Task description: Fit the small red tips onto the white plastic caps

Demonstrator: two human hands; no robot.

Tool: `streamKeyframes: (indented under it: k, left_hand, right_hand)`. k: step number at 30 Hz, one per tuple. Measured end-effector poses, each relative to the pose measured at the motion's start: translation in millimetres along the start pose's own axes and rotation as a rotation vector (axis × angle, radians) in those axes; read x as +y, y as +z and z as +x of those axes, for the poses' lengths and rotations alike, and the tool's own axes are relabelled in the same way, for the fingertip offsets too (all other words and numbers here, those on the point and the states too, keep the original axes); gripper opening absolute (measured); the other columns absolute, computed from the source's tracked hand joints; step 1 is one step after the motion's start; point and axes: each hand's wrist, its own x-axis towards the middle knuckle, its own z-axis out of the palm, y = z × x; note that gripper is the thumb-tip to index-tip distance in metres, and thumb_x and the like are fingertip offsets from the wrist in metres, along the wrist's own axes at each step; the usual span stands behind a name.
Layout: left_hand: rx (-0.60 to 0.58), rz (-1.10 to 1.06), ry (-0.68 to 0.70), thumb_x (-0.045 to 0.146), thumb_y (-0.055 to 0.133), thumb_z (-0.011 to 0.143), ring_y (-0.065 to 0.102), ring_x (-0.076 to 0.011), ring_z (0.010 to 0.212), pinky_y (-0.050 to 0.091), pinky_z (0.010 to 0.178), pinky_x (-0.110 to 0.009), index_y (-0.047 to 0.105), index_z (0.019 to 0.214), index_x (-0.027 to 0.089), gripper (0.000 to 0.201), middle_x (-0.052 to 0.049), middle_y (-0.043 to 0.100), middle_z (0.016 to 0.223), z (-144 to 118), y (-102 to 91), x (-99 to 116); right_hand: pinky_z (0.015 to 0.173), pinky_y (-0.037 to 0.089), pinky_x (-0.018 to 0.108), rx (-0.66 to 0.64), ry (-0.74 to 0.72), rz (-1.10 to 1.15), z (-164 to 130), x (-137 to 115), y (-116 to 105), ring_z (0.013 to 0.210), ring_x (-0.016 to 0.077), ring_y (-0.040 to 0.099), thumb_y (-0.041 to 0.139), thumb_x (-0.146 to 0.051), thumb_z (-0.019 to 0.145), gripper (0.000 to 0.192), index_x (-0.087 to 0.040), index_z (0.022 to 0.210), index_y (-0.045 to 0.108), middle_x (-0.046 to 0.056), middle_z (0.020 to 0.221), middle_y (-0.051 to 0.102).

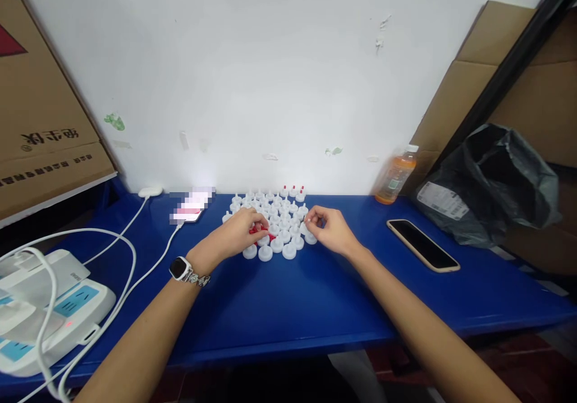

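A cluster of several small white plastic caps (277, 226) stands on the blue table (288, 307), set in rows; a few at the back (293, 190) carry red tips. My left hand (238, 235), with a smartwatch on the wrist, rests at the cluster's left front and pinches small red pieces (258, 230). My right hand (329, 227) is at the cluster's right edge, fingertips closed on a tiny white part that I cannot make out clearly.
A dark phone (422, 244) lies at the right. An orange drink bottle (396, 178) stands against the wall, beside a black plastic bag (491, 181). At the left are a white power strip (45, 313) with cables, a charging phone (189, 211) and cardboard boxes (40, 103).
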Motion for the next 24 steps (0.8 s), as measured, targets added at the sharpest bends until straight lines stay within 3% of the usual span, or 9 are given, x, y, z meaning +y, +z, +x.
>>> streamKeyframes:
  k: [10,17,20,24]
  left_hand:
    - [-0.050,-0.069,-0.036,0.037,0.059,0.087,0.061,-0.0194,0.079,0.045,0.071,-0.031,0.073,0.087,0.018,0.024,-0.007,0.070,0.086,1.4,2.0,2.7]
    - [0.089,-0.182,-0.040,0.042,0.063,0.086,0.059,-0.0152,0.070,0.042,0.064,-0.028,0.074,0.088,0.019,0.026,-0.004,0.073,0.084,-9.3,-24.4,12.1]
    - [0.013,-0.273,-0.019,0.043,0.066,0.085,0.059,-0.0150,0.070,0.041,0.062,-0.027,0.075,0.086,0.019,0.026,-0.004,0.073,0.081,-16.5,-33.6,20.1]
    - [-0.205,-0.353,-0.045,0.040,0.071,0.079,0.062,-0.0156,0.071,0.042,0.061,-0.026,0.076,0.082,0.019,0.021,-0.003,0.074,0.079,-21.1,-30.2,29.4]
  right_hand:
    - [0.067,0.042,0.027,-0.128,-0.030,-0.226,-1.2,2.1,-0.4,0.067,0.0155,0.059,0.058,-0.017,0.072,0.015,-0.019,0.079,0.072,0.001,0.071,0.069]
    - [0.066,0.041,0.027,-0.137,-0.058,-0.247,-0.7,2.7,1.2,0.069,0.0156,0.059,0.058,-0.017,0.076,0.016,-0.020,0.082,0.072,0.001,0.072,0.069]
    - [0.064,0.041,0.026,-0.140,-0.049,-0.243,-0.8,1.7,2.8,0.067,0.0151,0.059,0.057,-0.017,0.076,0.015,-0.019,0.082,0.071,0.001,0.073,0.069]
    - [0.063,0.040,0.026,-0.139,-0.047,-0.239,-0.5,0.5,2.5,0.067,0.0154,0.059,0.058,-0.017,0.074,0.012,-0.018,0.078,0.069,0.002,0.073,0.069]
